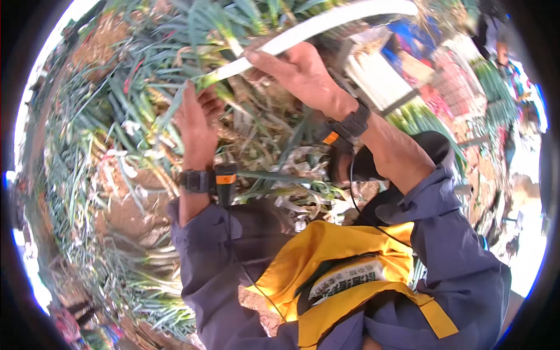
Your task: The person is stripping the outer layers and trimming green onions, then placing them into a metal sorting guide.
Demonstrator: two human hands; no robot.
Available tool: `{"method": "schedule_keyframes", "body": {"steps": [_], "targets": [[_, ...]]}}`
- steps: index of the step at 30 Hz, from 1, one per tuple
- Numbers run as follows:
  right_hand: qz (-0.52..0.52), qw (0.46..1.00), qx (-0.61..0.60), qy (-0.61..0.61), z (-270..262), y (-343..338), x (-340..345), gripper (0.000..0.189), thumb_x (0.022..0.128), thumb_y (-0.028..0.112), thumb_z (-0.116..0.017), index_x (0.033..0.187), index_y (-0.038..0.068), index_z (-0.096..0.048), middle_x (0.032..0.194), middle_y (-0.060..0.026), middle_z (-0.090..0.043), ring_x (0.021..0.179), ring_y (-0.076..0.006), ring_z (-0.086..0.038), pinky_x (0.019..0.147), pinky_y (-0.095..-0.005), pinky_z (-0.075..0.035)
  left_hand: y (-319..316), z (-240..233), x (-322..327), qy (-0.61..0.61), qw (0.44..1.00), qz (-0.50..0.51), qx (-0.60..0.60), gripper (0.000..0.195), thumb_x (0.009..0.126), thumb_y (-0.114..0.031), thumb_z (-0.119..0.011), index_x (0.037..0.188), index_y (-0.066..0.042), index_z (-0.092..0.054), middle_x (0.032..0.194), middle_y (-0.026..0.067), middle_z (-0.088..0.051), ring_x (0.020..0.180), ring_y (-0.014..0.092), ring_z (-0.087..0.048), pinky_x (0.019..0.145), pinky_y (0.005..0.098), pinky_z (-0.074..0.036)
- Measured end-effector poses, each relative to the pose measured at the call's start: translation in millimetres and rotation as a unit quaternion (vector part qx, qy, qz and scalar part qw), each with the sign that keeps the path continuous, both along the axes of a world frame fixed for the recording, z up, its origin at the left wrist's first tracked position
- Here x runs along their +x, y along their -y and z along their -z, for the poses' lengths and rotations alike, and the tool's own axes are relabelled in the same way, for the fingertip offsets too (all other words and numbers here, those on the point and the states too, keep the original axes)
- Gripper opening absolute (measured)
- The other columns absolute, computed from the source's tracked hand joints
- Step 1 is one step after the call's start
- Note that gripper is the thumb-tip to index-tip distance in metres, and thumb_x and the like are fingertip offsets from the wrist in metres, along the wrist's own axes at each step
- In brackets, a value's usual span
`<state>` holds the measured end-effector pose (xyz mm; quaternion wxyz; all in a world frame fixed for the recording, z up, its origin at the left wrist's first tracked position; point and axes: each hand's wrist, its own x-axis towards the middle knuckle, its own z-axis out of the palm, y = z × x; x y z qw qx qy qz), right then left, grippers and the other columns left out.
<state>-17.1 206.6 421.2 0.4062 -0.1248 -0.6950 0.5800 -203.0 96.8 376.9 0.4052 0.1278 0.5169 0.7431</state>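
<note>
A long green onion (337, 19) crosses the upper middle of the view, with its bare white stalk bent in an arc and stringy roots at the upper right end. My right hand (306, 78) grips the white stalk between thumb and fingers. Around the green end, where the leaves begin, my left hand (197, 124) holds the same onion, its fingers partly hidden behind the leaf. Under both hands lie loose green onion leaves and peeled scraps (262, 135).
A heap of green onions (122, 96) spreads across the left and top. On the right stand a white-topped wooden stool or frame (374, 78), a bundle of trimmed onions (415, 118) and a red-and-white woven sack (455, 83). Cables (353, 183) run from both wristbands.
</note>
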Motion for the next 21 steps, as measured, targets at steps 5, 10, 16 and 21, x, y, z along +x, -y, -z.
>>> {"method": "schedule_keyframes", "body": {"steps": [5, 10, 16, 21], "targets": [[0.137, 0.966, 0.168, 0.140, -52, -37, 64, 0.028, 0.096, 0.029, -0.068, 0.100, 0.002, -0.071, 0.080, -0.0070, -0.071, 0.074, -0.0137, -0.066, 0.069, -0.0322, -0.054, -7, 10, 1, -0.313, 0.944, -0.027, -0.100, 0.049, 0.098, -0.047, -0.057, 0.087, -0.002, -0.071, 0.062, 0.0022, -0.056, 0.052, 0.010, -0.048, 0.051, 0.0287, -0.036], [0.373, 0.906, 0.187, 0.068, -158, -101, 206, 0.026, 0.097, 0.020, -0.064, 0.098, -0.005, -0.068, 0.079, -0.0126, -0.071, 0.076, -0.0185, -0.070, 0.062, -0.0331, -0.057, -1, 11, -10, 0.015, 1.000, 0.027, 0.001, 0.049, 0.101, -0.045, -0.053, 0.102, 0.002, -0.067, 0.069, -0.0015, -0.053, 0.060, 0.011, -0.047, 0.058, 0.0273, -0.039], [0.389, 0.366, 0.610, 0.586, -242, -158, 427, 0.032, 0.099, 0.030, -0.059, 0.114, 0.003, -0.065, 0.095, -0.0169, -0.072, 0.077, -0.0287, -0.071, 0.072, -0.0391, -0.057, -17, 16, 27, 0.138, 0.986, 0.098, 0.009, 0.062, 0.107, -0.050, -0.038, 0.123, 0.006, -0.059, 0.068, -0.0023, -0.053, 0.061, 0.010, -0.048, 0.058, 0.0263, -0.042], [0.220, 0.552, 0.358, 0.720, -104, -151, 432, 0.036, 0.092, 0.033, -0.063, 0.113, 0.004, -0.063, 0.102, -0.0193, -0.068, 0.092, -0.0365, -0.065, 0.081, -0.0485, -0.051, 19, 38, 79, 0.015, 0.952, 0.293, -0.088, 0.079, 0.101, -0.060, -0.043, 0.127, 0.013, -0.057, 0.065, 0.0016, -0.061, 0.055, 0.011, -0.059, 0.050, 0.0258, -0.048]]}}
